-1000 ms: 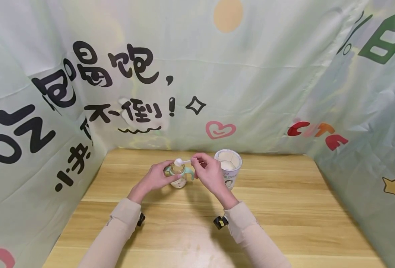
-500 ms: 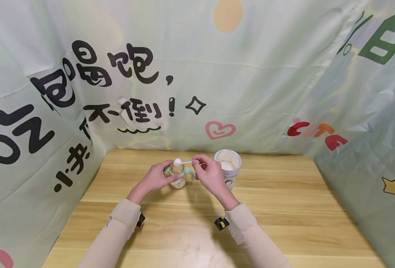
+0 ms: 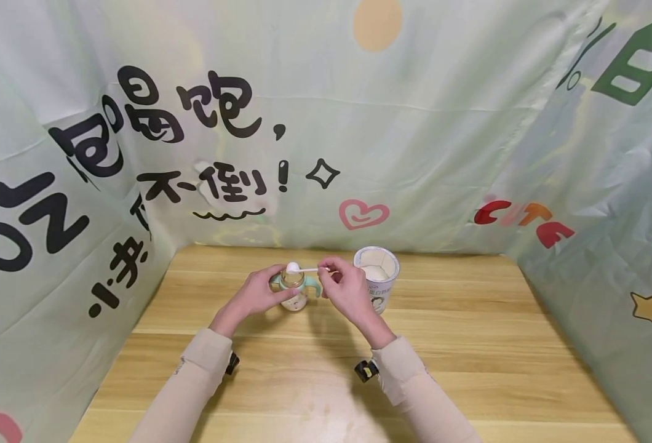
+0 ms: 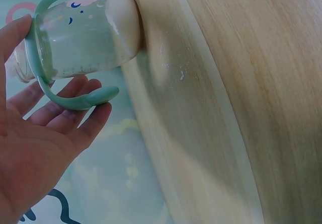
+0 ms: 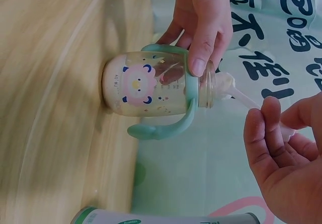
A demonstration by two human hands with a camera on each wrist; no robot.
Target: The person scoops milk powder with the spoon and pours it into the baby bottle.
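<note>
A clear baby bottle [image 5: 166, 85] with a mint-green two-handled ring [image 4: 32, 53] and a printed pink bear stands upright on the table. Pale powder or milky content shows at its bottom. My left hand [image 3: 258, 290] grips it around the neck, thumb on the ring at the front and fingers behind. A white scoop [image 5: 225, 84] rests at the bottle's open mouth, its bowl heaped with white powder. My right hand [image 3: 345, 286] pinches the end of the scoop's thin handle between thumb and fingers. Part of the handle is hidden by those fingers.
An open milk powder can [image 3: 382, 289] stands just right of the bottle, behind my right hand, with powder inside. White specks [image 4: 182, 75] lie on the wooden table [image 3: 470, 369]. Printed fabric walls [image 3: 442, 154] enclose the table's back and sides.
My right hand has lowered slightly, so the scoop's handle lies more level over the bottle mouth. The left hand and the bottle have stayed almost still.
</note>
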